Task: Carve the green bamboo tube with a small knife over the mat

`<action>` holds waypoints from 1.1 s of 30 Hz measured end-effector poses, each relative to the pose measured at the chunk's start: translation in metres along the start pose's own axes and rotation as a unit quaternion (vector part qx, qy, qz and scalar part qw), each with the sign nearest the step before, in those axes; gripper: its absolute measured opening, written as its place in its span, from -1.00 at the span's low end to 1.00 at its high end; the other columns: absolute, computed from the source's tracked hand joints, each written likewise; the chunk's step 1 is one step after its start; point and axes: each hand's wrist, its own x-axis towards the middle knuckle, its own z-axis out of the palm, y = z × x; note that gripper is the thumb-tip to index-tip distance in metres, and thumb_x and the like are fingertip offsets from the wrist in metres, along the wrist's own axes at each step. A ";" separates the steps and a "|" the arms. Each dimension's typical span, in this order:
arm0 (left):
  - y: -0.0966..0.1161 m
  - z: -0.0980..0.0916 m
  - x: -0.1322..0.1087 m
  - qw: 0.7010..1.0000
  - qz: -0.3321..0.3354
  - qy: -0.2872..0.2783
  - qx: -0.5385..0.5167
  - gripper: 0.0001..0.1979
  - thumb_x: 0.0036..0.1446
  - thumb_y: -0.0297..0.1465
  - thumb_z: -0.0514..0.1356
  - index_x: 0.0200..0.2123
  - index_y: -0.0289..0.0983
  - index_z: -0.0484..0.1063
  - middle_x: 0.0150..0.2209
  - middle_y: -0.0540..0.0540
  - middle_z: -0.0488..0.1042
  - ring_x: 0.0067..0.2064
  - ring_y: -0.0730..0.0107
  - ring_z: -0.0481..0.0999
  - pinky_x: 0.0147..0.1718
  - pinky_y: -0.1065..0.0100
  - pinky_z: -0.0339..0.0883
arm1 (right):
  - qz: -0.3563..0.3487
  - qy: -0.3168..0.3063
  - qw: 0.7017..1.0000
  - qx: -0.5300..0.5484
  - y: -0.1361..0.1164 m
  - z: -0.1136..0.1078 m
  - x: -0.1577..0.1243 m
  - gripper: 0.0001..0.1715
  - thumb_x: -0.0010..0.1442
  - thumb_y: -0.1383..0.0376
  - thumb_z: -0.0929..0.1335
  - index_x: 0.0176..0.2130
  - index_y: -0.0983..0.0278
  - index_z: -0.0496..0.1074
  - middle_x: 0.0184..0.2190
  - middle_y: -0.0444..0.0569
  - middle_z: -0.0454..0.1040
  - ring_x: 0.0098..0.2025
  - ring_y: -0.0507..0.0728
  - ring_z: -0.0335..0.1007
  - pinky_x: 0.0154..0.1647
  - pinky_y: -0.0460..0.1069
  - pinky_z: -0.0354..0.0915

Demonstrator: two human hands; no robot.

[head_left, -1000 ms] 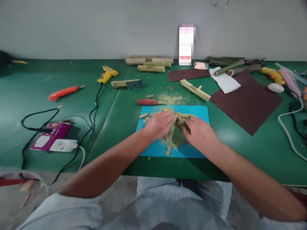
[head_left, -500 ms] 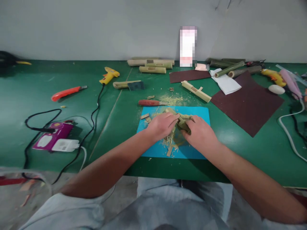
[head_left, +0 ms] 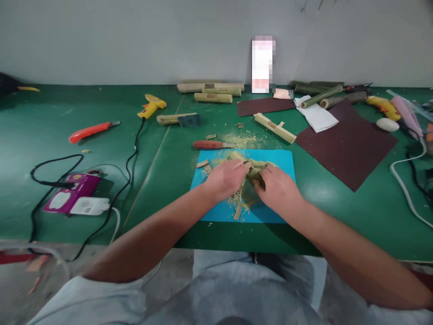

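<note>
Over a blue sheet (head_left: 203, 212), both hands are closed on a short bamboo piece (head_left: 237, 155). My left hand (head_left: 227, 179) has its fingers bent over the middle of it. My right hand (head_left: 279, 186) grips the nearer right part with thumb and fingers. Much of the piece is hidden by the fingers, so its exact shape cannot be made out. Bamboo shavings (head_left: 238, 198) and small chips lie under and around the hands. Just beyond the sheet rests a red-handled tool (head_left: 208, 145) with a metal blade.
Cut bamboo tubes (head_left: 213, 98) lie along the wall, and a notched one (head_left: 275, 128) lies nearer. To the left are a yellow glue gun (head_left: 151, 106), a red cutter (head_left: 89, 132) and a purple power strip (head_left: 72, 192) with cords. Brown sheets (head_left: 352, 153) lie right.
Both hands stay on the bamboo piece. My right hand's fingers have closed in slightly and the part beneath them shows less. The whole view has shifted a little.
</note>
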 end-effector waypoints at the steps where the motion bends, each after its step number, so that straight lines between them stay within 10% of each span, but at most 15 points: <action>1: -0.001 -0.001 0.000 1.000 0.008 -0.007 -0.006 -0.61 0.45 -0.35 -0.08 -0.01 -0.38 0.51 -0.33 -0.17 0.53 -0.27 0.27 0.54 -0.31 0.30 0.43 | 0.000 -0.002 1.000 -0.002 0.000 0.000 0.000 -0.81 0.28 0.30 0.29 -0.31 0.31 0.46 -0.28 0.15 0.50 -0.18 0.24 0.42 -0.18 0.10 0.34; 16: -0.003 -0.001 -0.003 1.000 -0.006 -0.012 0.002 -0.61 0.43 -0.37 -0.05 0.05 -0.40 0.51 -0.31 -0.22 0.54 -0.29 0.22 0.54 -0.33 0.28 0.42 | -0.034 0.008 0.999 -0.022 -0.001 0.001 0.000 -0.80 0.28 0.33 0.29 -0.30 0.36 0.47 -0.30 0.17 0.49 -0.17 0.27 0.43 -0.12 0.13 0.35; 21: -0.002 -0.004 -0.001 0.990 -0.008 0.000 -0.142 -0.67 0.42 -0.35 0.00 0.00 -0.29 0.54 -0.23 -0.17 0.58 -0.19 0.26 0.58 -0.22 0.29 0.46 | -0.029 0.003 0.999 -0.019 -0.002 0.001 0.000 -0.82 0.29 0.32 0.29 -0.31 0.33 0.46 -0.32 0.13 0.47 -0.20 0.25 0.42 -0.20 0.11 0.34; 33: 0.012 -0.016 -0.008 0.942 -0.183 -0.021 -0.280 -0.76 0.31 -0.36 0.16 -0.06 -0.23 0.60 -0.14 -0.10 0.65 -0.16 0.30 0.64 -0.20 0.36 0.49 | -0.006 0.036 0.999 -0.006 0.001 0.004 -0.002 -0.84 0.26 0.29 0.29 -0.36 0.26 0.39 -0.32 0.10 0.46 -0.20 0.23 0.38 -0.24 0.09 0.28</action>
